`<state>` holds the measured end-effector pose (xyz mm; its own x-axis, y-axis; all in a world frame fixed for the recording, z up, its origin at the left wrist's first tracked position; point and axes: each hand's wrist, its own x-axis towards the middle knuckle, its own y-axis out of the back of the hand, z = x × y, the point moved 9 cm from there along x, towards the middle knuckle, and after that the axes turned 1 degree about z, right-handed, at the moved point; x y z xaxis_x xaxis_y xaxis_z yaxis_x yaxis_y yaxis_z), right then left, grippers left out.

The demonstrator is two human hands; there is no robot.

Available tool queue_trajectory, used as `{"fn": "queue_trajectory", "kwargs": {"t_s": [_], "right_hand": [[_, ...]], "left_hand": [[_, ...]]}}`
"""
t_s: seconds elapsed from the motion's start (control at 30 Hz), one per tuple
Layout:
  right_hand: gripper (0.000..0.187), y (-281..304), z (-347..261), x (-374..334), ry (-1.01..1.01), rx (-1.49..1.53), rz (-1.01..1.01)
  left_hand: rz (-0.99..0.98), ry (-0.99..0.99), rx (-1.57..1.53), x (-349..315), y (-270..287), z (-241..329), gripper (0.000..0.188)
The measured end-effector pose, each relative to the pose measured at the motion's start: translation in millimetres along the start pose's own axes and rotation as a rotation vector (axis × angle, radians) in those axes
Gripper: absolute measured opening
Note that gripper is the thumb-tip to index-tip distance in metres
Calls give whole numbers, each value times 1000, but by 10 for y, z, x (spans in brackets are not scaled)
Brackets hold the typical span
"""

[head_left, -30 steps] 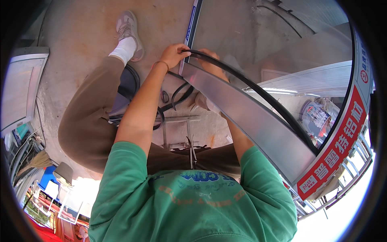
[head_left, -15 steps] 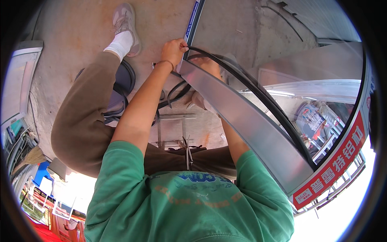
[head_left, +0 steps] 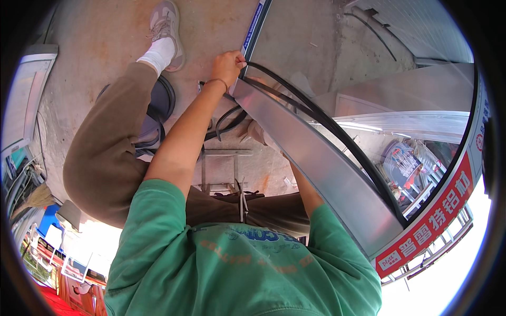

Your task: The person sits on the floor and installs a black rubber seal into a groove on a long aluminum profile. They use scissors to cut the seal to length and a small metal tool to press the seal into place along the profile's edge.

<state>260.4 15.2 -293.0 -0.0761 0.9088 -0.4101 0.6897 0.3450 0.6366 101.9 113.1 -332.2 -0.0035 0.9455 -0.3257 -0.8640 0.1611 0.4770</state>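
My left hand [head_left: 228, 68] pinches the end of a black rubber strip [head_left: 337, 126] at the near corner of a silver metal frame [head_left: 311, 152] with a clear pane. From those fingers the strip bows away to the right above the frame's wide flat side, down toward a red label. My right hand [head_left: 262, 86] shows only in part behind the frame, close to the left one; its fingers are mostly hidden. More black strip [head_left: 230, 122] hangs in loops below the corner.
A dark round-topped stool [head_left: 162, 100] stands beside my left leg. Below the loops is a metal stand [head_left: 226, 154]. At right, a bucket [head_left: 401, 163] shows through the pane. Silver panels lean at upper right; a broom [head_left: 38, 198] is at far left.
The right hand has slid a little lower behind the frame and shows less. The frame and its label shift slightly with the view. My left hand keeps its pinch.
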Motion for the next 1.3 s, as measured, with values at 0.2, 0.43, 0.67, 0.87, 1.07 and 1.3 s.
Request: {"fn": "queue_trajectory", "kwargs": {"t_s": [0.2, 0.43, 0.67, 0.87, 1.07, 1.3], "right_hand": [[28, -149, 13, -132, 2, -18, 21], [29, -223, 24, -197, -6, -18, 37], [30, -182, 3, -224, -2, -17, 48], [30, -142, 24, -268, 5, -25, 41], [31, -134, 39, -317, -5, -23, 39], [32, -136, 30, -359, -14, -21, 61]], "left_hand": [[-31, 15, 98, -11, 22, 70, 14], [-44, -1, 78, 4, -13, 53, 14], [-45, 0, 80, 8, -9, 91, 14], [-41, -29, 98, 20, -8, 74, 13], [-29, -47, 104, -17, -13, 73, 13], [-92, -173, 209, -15, 6, 266, 15]]}}
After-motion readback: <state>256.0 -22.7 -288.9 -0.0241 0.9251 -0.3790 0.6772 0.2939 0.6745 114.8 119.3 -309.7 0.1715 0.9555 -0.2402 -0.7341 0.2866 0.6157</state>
